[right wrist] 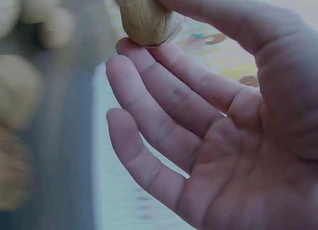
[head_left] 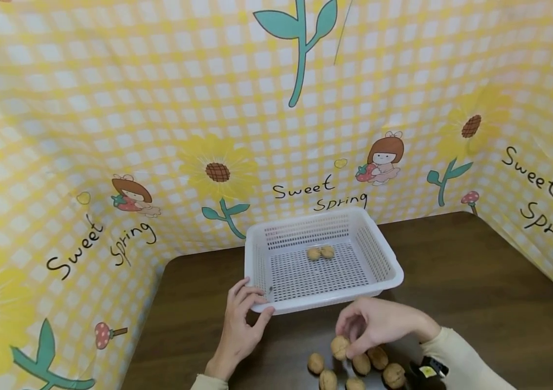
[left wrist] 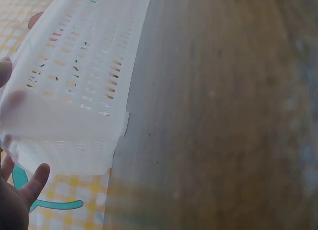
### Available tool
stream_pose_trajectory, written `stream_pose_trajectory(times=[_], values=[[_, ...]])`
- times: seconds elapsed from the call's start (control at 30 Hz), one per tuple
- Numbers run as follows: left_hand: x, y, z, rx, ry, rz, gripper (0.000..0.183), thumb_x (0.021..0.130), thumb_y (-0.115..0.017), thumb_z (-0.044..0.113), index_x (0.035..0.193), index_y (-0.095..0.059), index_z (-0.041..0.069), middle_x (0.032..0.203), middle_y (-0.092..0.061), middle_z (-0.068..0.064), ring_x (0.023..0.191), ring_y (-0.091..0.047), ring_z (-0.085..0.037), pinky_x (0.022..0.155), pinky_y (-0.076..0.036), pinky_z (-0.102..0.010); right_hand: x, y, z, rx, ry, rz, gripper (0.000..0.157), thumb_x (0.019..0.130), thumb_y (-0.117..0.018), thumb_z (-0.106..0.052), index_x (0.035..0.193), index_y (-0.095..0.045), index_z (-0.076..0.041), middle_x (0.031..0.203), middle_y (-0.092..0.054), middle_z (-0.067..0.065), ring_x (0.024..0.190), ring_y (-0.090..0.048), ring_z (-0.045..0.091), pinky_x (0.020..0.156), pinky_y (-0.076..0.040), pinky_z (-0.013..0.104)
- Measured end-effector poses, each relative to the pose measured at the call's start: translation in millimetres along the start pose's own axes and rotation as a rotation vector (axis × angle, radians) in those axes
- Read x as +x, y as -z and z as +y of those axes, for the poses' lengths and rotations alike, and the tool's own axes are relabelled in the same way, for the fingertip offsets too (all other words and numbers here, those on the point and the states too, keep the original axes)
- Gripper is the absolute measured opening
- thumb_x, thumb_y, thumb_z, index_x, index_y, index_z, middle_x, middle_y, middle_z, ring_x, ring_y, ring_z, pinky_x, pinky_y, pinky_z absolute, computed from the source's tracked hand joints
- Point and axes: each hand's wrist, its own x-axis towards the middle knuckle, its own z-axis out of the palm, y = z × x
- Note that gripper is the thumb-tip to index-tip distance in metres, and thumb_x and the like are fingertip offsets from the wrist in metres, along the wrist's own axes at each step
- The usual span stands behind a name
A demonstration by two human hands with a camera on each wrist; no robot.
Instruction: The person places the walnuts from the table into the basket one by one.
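My right hand [head_left: 376, 325] pinches a walnut [head_left: 339, 347] between thumb and fingertips, in front of the basket. In the right wrist view the same walnut [right wrist: 149, 19] shows at the tips, the other fingers loosely bent. With its fingers over the rim and the thumb at the front edge, my left hand [head_left: 242, 325] grips the near left corner of a white plastic basket [head_left: 315, 306]. Two walnuts [head_left: 320, 253] lie together on the basket's floor. Several loose walnuts [head_left: 328, 379] are on the table below my right hand, some cut off by the frame.
A dark wooden table [head_left: 457, 281] carries the basket and walnuts. Yellow checked cloth [head_left: 257, 119] with printed flowers hangs behind and along both sides. A dark strap device [head_left: 432, 371] sits on the right wrist.
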Motion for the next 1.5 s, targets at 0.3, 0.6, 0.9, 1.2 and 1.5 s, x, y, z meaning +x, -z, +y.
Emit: stream_pose_trajectory(times=[0.3,0.6,0.9,1.2,1.5], values=[[1.6,4.6,-2.8,0.012,-0.006,0.007,0.014,0.091,-0.083,0.019,0.091,-0.069,0.023,0.114,-0.072,-0.008,0.143,-0.046,-0.039,0.115,-0.038,-0.066,16.3,57.0,-56.8,-0.166,0.023,0.078,0.03,0.091,-0.083,-0.021,0.119,-0.075,-0.011,0.102,-0.078,0.0,0.088,-0.074,0.011,0.076,-0.062,0.025],[3.4,6.7,-5.8,0.007,-0.026,0.039,0.013,0.091,-0.082,0.018,0.09,-0.07,0.022,0.112,-0.072,-0.009,0.142,-0.048,-0.042,0.115,-0.037,-0.068,59.9,106.4,-75.4,-0.143,-0.068,0.182,0.041,0.092,-0.082,-0.021,0.131,-0.073,-0.009,0.113,-0.078,0.006,0.093,-0.073,0.018,0.081,-0.062,0.03],[-0.7,8.8,-7.1,0.024,0.011,0.016,0.015,0.091,-0.083,0.019,0.09,-0.069,0.024,0.113,-0.072,-0.008,0.143,-0.046,-0.039,0.116,-0.037,-0.065,115.6,133.5,-42.4,-0.024,-0.197,0.397,0.053,0.095,-0.081,-0.029,0.143,-0.065,-0.014,0.148,-0.063,0.01,0.112,-0.07,0.024,0.085,-0.063,0.036],[3.6,5.1,-3.1,0.016,-0.018,0.021,0.013,0.092,-0.082,0.021,0.09,-0.069,0.023,0.113,-0.072,-0.009,0.143,-0.047,-0.039,0.115,-0.041,-0.068,144.1,139.1,-1.0,-0.035,-0.286,0.445,0.059,0.096,-0.08,-0.033,0.146,-0.062,-0.008,0.142,-0.067,0.013,0.115,-0.069,0.031,0.092,-0.062,0.044],[-0.6,2.4,2.8,0.022,-0.013,0.017,0.013,0.091,-0.083,0.023,0.09,-0.069,0.025,0.114,-0.072,-0.005,0.142,-0.048,-0.037,0.115,-0.039,-0.064,167.0,117.4,27.3,-0.194,-0.347,0.438,0.049,0.091,-0.086,-0.034,0.132,-0.071,-0.011,0.13,-0.073,0.009,0.114,-0.07,0.023,0.102,-0.058,0.042]])
